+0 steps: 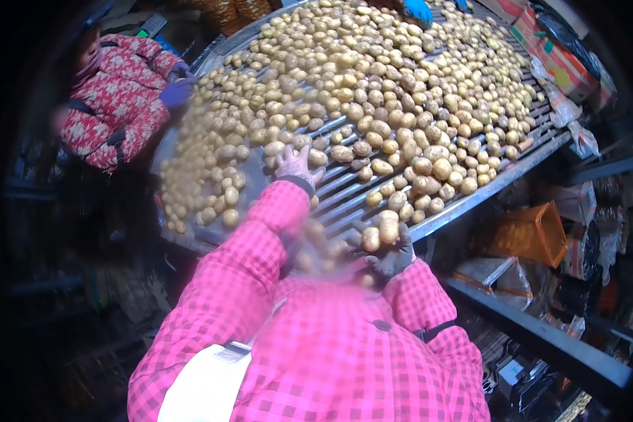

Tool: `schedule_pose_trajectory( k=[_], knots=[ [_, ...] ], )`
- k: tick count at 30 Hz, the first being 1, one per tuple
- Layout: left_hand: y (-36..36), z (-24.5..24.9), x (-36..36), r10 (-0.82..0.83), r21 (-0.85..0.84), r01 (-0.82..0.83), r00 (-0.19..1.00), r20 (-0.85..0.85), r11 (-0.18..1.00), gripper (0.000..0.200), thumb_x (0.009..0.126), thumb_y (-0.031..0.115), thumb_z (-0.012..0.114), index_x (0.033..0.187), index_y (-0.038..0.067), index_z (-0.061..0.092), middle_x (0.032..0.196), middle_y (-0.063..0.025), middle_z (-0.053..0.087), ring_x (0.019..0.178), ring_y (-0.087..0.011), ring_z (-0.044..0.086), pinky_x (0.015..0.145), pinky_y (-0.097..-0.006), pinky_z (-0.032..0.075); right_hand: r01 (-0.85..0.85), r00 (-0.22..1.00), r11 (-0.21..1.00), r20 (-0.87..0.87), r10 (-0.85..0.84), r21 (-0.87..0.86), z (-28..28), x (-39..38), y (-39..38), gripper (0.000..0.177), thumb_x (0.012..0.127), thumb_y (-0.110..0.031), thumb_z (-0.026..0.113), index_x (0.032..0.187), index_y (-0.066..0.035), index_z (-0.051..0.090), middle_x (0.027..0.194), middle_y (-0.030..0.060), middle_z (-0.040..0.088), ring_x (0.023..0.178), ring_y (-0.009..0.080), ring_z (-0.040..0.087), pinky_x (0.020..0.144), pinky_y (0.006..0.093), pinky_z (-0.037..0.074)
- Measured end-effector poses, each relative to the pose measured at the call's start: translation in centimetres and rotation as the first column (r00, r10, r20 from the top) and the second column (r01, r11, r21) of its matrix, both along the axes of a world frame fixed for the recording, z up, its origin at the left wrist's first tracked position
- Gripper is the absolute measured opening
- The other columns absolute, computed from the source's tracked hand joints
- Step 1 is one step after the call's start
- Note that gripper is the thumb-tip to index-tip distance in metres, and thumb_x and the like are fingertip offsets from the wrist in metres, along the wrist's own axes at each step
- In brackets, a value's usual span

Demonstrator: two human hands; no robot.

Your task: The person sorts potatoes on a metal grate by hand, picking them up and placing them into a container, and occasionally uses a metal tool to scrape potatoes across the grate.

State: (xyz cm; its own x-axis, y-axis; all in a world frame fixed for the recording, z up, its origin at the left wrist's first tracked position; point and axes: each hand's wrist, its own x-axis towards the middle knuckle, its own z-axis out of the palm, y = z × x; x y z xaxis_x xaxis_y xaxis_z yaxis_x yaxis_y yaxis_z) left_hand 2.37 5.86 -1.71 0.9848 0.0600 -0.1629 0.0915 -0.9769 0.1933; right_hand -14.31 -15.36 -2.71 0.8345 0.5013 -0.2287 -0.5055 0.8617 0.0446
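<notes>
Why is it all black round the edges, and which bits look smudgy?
Head view: corners fade to black, perhaps from a very wide lens; head view: haze blurs the potatoes at lower left and the patch just above the pink jacket; head view: the gloved right hand looks clearer.

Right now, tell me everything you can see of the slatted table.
The table has parallel grey, metal-looking bars with dark gaps and a pale, shiny rim. Potatoes cover most of it; some bare bars show near you. Your left hand is over its near side. Haze blurs its left part, and its supports aren't clear.
</notes>
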Motion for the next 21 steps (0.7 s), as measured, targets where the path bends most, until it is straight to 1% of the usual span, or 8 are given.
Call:
schedule_pose_trajectory(
  k=[4, 8, 12, 14, 15, 17, 19, 21],
  knots=[
    [-0.5, -1.0, 2.4, -0.052, 0.019, 0.053, 0.998, -0.029, 0.998, 0.064, 0.065, 0.049, 0.070, 0.119, 0.020, 0.052, 0.125, -0.0125, 0.042, 0.114, -0.0351, 0.042, 0.093, -0.0454, 0.041, -0.066, 0.997, 0.989, 0.025, 0.070, -0.133, -1.7, -1.3, 0.6, 0.054, 0.076, -0.044, 0.061, 0.109, -0.003, 0.050, 0.090, 0.0124, 0.050, 0.103, 0.0357, 0.050, 0.073, 0.0454, 0.045],
    [3.2, -4.1, 5.7, -0.304, 0.055, 0.313, 0.943, -0.135, 0.948, 0.075, 0.065, 0.053, 0.066, 0.125, 0.010, 0.049, 0.126, -0.0175, 0.047, 0.116, -0.0330, 0.046, 0.096, -0.0392, 0.040, 0.132, 0.990, 0.963, 0.072, -0.118, -0.236, 0.8, -0.4, -1.1, 0.052, 0.078, -0.048, 0.054, 0.095, 0.000, 0.057, 0.094, 0.0160, 0.057, 0.094, 0.0323, 0.054, 0.077, 0.0440, 0.045],
    [3.5, -1.7, 3.4, -0.155, -0.139, 0.135, 0.978, -0.140, 0.981, 0.075, 0.065, 0.053, 0.066, 0.125, 0.010, 0.049, 0.121, -0.0150, 0.053, 0.111, -0.0298, 0.051, 0.094, -0.0375, 0.040, 0.257, 0.966, 0.813, 0.142, -0.214, -0.523, 0.6, -0.8, -6.3, 0.044, 0.080, -0.036, 0.054, 0.098, 0.004, 0.056, 0.082, 0.0137, 0.059, 0.074, 0.0246, 0.059, 0.068, 0.0350, 0.050],
    [3.1, -0.2, 1.4, -0.048, -0.388, 0.024, 0.998, -0.051, 0.921, 0.057, 0.068, 0.042, 0.070, 0.110, 0.007, 0.055, 0.103, -0.0119, 0.060, 0.095, -0.0243, 0.057, 0.085, -0.0339, 0.044, 0.212, 0.977, 0.544, 0.166, -0.133, -0.812, 4.1, -0.1, -7.2, 0.036, 0.080, -0.028, 0.055, 0.098, 0.002, 0.058, 0.081, 0.0106, 0.059, 0.068, 0.0197, 0.059, 0.067, 0.0304, 0.050],
    [3.3, 0.0, 1.0, -0.017, -0.536, -0.014, 0.998, -0.053, 0.844, 0.049, 0.070, 0.038, 0.071, 0.105, 0.006, 0.057, 0.095, -0.0110, 0.062, 0.089, -0.0223, 0.058, 0.080, -0.0330, 0.044, 0.082, 0.987, 0.184, 0.106, 0.120, -0.979, 7.0, 1.0, -7.1, 0.034, 0.079, -0.026, 0.057, 0.101, -0.001, 0.059, 0.087, 0.0113, 0.061, 0.075, 0.0214, 0.060, 0.069, 0.0320, 0.050],
    [3.1, 0.3, -0.1, -0.007, -0.809, 0.047, 0.999, 0.052, 0.586, 0.031, 0.079, 0.033, 0.065, 0.097, 0.009, 0.057, 0.084, -0.0046, 0.058, 0.070, -0.0182, 0.055, 0.061, -0.0312, 0.046, 0.577, 0.773, -0.452, 0.276, 0.571, -0.680, 7.4, 2.5, -5.2, 0.033, 0.078, -0.025, 0.057, 0.104, -0.005, 0.060, 0.095, 0.0124, 0.062, 0.086, 0.0233, 0.061, 0.071, 0.0360, 0.050],
    [0.7, 2.9, -2.3, 0.143, -0.884, -0.466, 0.872, -0.468, -0.043, 0.027, 0.084, 0.034, 0.059, 0.099, 0.012, 0.056, 0.081, -0.0033, 0.057, 0.059, -0.0165, 0.051, 0.045, -0.0310, 0.043, 0.376, 0.706, -0.730, -0.334, 0.625, -0.571, 9.0, 4.2, -1.8, 0.044, 0.070, -0.029, 0.064, 0.109, -0.009, 0.061, 0.098, 0.0125, 0.062, 0.094, 0.0252, 0.059, 0.082, 0.0337, 0.047],
    [1.2, 1.0, -2.7, 0.026, -0.878, -0.453, 0.886, -0.462, -0.154, 0.037, 0.081, 0.046, 0.059, 0.097, 0.013, 0.058, 0.081, -0.0031, 0.058, 0.070, -0.0219, 0.058, 0.056, -0.0369, 0.050, 0.369, 0.608, -0.810, -0.541, 0.581, -0.455, 4.6, 5.7, 0.9, 0.047, 0.069, -0.036, 0.068, 0.108, -0.009, 0.063, 0.105, 0.0132, 0.062, 0.100, 0.0247, 0.059, 0.087, 0.0348, 0.046]
  ],
)
